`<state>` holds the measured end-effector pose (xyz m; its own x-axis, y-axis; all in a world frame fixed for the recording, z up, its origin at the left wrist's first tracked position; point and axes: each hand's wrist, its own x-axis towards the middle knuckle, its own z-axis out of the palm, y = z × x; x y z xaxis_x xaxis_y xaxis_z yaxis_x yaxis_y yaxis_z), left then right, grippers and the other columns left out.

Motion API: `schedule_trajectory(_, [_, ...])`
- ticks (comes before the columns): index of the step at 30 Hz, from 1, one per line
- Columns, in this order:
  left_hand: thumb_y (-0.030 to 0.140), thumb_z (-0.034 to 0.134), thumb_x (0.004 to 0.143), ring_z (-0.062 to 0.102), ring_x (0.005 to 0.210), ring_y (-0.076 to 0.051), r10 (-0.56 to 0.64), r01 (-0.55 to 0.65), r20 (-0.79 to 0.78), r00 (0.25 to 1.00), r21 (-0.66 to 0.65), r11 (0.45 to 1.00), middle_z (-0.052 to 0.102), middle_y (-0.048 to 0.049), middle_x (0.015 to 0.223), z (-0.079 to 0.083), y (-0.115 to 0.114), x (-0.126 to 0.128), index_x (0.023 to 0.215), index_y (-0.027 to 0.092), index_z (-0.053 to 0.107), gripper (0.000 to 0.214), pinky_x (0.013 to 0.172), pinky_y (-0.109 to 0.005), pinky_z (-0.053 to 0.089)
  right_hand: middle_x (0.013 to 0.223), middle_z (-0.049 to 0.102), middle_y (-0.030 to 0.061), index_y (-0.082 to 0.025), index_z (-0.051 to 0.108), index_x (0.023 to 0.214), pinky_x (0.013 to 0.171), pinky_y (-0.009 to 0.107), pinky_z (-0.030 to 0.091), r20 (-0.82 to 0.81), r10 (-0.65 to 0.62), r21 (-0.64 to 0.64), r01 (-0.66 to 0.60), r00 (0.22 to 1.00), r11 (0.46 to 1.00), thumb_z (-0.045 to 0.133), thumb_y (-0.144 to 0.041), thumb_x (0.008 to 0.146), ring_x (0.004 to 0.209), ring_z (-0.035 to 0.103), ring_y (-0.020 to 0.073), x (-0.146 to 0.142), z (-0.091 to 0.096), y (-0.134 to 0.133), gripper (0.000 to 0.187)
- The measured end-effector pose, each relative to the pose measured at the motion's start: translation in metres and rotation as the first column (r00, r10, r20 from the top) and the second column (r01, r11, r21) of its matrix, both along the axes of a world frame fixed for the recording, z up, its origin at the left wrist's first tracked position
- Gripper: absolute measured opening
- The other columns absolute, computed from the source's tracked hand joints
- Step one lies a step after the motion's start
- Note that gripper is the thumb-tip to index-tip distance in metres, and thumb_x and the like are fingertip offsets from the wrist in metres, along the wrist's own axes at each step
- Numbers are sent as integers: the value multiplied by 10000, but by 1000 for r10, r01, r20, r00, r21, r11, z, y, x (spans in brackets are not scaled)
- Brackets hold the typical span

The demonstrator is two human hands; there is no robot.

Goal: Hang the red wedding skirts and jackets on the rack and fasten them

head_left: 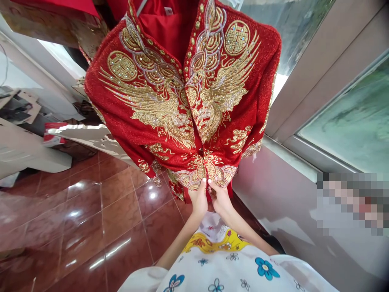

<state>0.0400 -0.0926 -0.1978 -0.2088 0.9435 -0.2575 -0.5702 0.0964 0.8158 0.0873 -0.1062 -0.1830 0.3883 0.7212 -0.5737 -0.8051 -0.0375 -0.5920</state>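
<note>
A red jacket [127, 101] with gold embroidered birds, round emblems and scalloped borders hangs in front of me, its collar toward the top of the view. At the centre of its bottom hem, my left hand [199, 199] pinches the left front edge between thumb and fingers. Close beside it, my right hand [220, 198] grips the other front edge the same way. The two thumbs lie on the embroidered hem, almost touching. Most of my fingers are hidden behind the cloth. The front edges meet near the waist and gap slightly above it.
To the right are a low pinkish wall [261, 182] and a framed glass window [349, 117]. Glossy red-brown floor tiles [121, 219] spread below on the left. A pale plastic piece of furniture [30, 150] and a red-and-white box [54, 134] stand at the left. Other red and gold garments [45, 24] hang at upper left.
</note>
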Motion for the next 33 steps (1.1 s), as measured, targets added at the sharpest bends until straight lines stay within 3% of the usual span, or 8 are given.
schedule_trajectory(6, [243,763,657,618,1036,-227,12,-15,-92,996,-25,1000,639,-117,1138,-10,2,-6,1054,138,601,442,946,-367,472,619,623,-23,-177,603,686,485,221,449,7,1,-9,-1,1000,1000,782,-173,458,507,514,92,-5,-4,7,290])
schedule_trajectory(10, [219,771,645,602,1070,-215,-17,15,-89,996,-16,1000,627,-104,1168,-19,3,-8,1091,162,587,486,977,-358,451,734,674,-2,-185,622,756,548,219,484,-8,15,25,-15,1000,1000,798,-214,485,621,593,117,-7,-12,0,325])
schedule_trajectory(13, [208,783,628,611,1050,-208,-25,20,-129,991,-42,999,640,-99,1141,-26,4,-9,1090,169,587,503,984,-356,443,696,677,29,-171,629,761,496,232,467,13,238,-60,-237,971,970,753,-403,583,589,607,134,-3,-24,-14,318])
schedule_trajectory(15, [217,777,637,616,1040,-197,-17,7,-155,988,-66,998,646,-92,1129,-29,5,-10,1075,172,595,476,998,-346,429,573,642,56,-141,621,658,415,232,416,132,473,-193,-445,871,874,656,-537,654,484,576,143,2,-30,-22,397])
schedule_trajectory(17, [216,772,642,611,1047,-193,-25,17,-129,991,-65,998,642,-85,1138,-30,6,-10,1080,181,595,474,1000,-341,425,473,590,50,-135,583,545,365,210,342,293,568,-292,-494,769,819,625,-561,669,389,506,119,9,-30,-25,446])
schedule_trajectory(22, [188,771,625,591,1081,-201,-16,17,16,1000,-44,999,607,-74,1206,-31,7,-10,1135,204,559,553,990,-349,437,425,531,-21,-150,583,516,365,195,253,558,435,-259,-349,707,901,693,-414,627,349,397,67,22,-12,-10,306])
schedule_trajectory(27, [179,769,625,591,1083,-198,-20,20,-7,1000,-14,1000,614,-70,1194,-36,7,-14,1109,199,575,522,993,-347,434,445,544,-17,-151,640,569,398,207,275,630,380,-230,-304,678,924,682,-337,594,393,421,87,17,-7,6,192])
schedule_trajectory(33, [176,772,610,637,959,-179,-26,21,-71,997,-69,997,670,-76,1057,-41,7,-20,1005,157,620,424,940,-330,461,467,527,-34,-157,572,520,439,202,285,627,312,-224,-219,713,950,613,-282,599,435,393,71,-1,-16,6,154])
